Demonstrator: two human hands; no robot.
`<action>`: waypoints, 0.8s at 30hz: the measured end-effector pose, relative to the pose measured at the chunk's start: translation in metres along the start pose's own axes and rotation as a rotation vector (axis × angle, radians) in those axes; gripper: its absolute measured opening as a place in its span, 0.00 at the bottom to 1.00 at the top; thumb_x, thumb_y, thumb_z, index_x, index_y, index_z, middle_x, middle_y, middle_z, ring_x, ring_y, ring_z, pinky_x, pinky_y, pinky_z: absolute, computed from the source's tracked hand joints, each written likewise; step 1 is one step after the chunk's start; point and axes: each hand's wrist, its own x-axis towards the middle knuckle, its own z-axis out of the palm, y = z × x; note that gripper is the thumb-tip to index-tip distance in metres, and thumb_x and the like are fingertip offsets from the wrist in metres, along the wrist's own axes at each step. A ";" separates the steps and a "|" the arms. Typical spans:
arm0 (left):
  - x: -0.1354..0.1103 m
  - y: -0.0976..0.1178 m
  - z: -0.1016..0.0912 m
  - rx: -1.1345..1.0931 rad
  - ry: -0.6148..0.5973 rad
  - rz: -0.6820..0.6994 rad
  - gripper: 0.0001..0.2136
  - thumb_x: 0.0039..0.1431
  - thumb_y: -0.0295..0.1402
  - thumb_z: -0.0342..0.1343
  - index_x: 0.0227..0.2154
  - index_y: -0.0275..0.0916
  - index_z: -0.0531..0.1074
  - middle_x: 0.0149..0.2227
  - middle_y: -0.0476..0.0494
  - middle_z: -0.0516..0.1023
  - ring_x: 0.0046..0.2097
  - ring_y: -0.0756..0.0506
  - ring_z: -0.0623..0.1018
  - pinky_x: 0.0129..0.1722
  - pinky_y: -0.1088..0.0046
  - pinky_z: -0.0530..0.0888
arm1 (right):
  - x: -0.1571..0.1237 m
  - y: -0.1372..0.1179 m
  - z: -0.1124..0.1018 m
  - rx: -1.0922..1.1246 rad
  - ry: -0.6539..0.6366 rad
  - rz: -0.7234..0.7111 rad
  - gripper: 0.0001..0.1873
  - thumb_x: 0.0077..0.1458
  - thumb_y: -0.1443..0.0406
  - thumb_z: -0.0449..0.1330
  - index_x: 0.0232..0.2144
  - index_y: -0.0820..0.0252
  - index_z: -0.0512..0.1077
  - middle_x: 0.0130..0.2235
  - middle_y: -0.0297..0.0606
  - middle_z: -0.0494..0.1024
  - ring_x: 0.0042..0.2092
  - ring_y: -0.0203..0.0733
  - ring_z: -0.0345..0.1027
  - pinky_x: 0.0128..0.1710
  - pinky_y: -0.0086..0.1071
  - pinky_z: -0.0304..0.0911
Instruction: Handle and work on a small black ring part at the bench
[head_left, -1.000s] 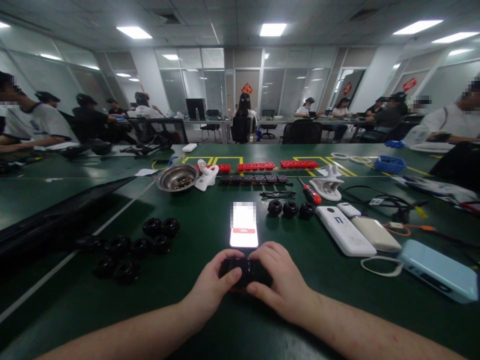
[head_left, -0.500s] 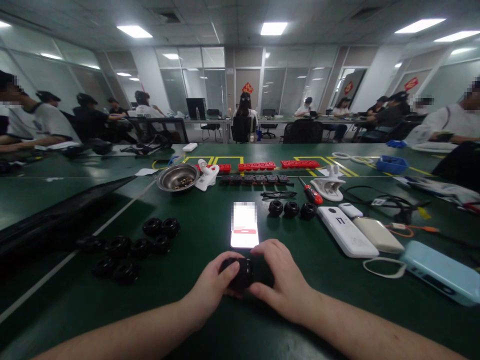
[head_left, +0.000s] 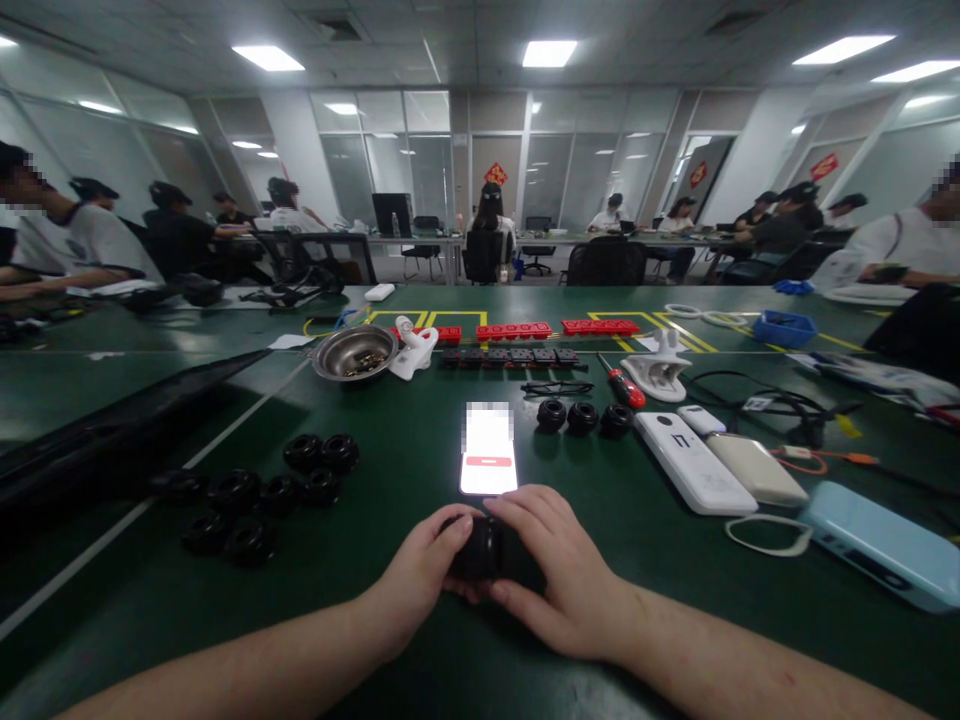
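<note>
Low over the table, my left hand (head_left: 421, 572) is closed round a glossy black ring-shaped part (head_left: 485, 550), its thumb lying across the top. My right hand (head_left: 566, 565) curves about the same part from the right, with thumb and fingertips against its edge. Fingers cover much of the part, and its far side is hidden. Just beyond the hands lies a phone (head_left: 489, 470) with a lit screen. Similar black rings (head_left: 583, 418) stand in a row of three behind it to the right. Several more black rings (head_left: 279, 493) lie grouped at the left.
A metal bowl (head_left: 321, 362) holds small brass-coloured pieces. Red strips (head_left: 514, 331) and a black strip (head_left: 510, 358) lie farther back. A screwdriver (head_left: 624, 387), a white power bank (head_left: 694, 465), a blue power bank (head_left: 885, 545) and cables are at right. A long black object (head_left: 112, 440) lies left.
My right hand has moved slightly left, and its thumb and fingers have closed in on the black part. The left hand keeps its hold.
</note>
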 end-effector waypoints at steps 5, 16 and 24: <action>-0.003 0.004 0.001 0.026 0.009 -0.014 0.18 0.43 0.42 0.57 0.36 0.37 0.64 0.35 0.44 0.67 0.30 0.48 0.72 0.26 0.72 0.70 | 0.002 0.007 0.005 -0.015 -0.006 0.206 0.17 0.51 0.53 0.50 0.33 0.61 0.65 0.33 0.39 0.68 0.36 0.44 0.59 0.36 0.40 0.58; 0.000 -0.003 -0.002 0.030 -0.044 0.009 0.19 0.44 0.46 0.53 0.33 0.35 0.64 0.27 0.46 0.69 0.24 0.49 0.72 0.21 0.75 0.68 | -0.002 -0.004 0.002 -0.056 0.039 0.014 0.22 0.49 0.59 0.55 0.45 0.62 0.59 0.42 0.44 0.66 0.43 0.46 0.58 0.43 0.42 0.56; 0.000 0.000 -0.003 0.044 -0.057 0.032 0.21 0.41 0.44 0.57 0.37 0.37 0.65 0.36 0.43 0.68 0.32 0.47 0.72 0.26 0.72 0.71 | 0.002 0.005 0.005 -0.028 -0.032 0.124 0.16 0.51 0.55 0.52 0.34 0.61 0.65 0.34 0.40 0.68 0.37 0.44 0.59 0.37 0.40 0.58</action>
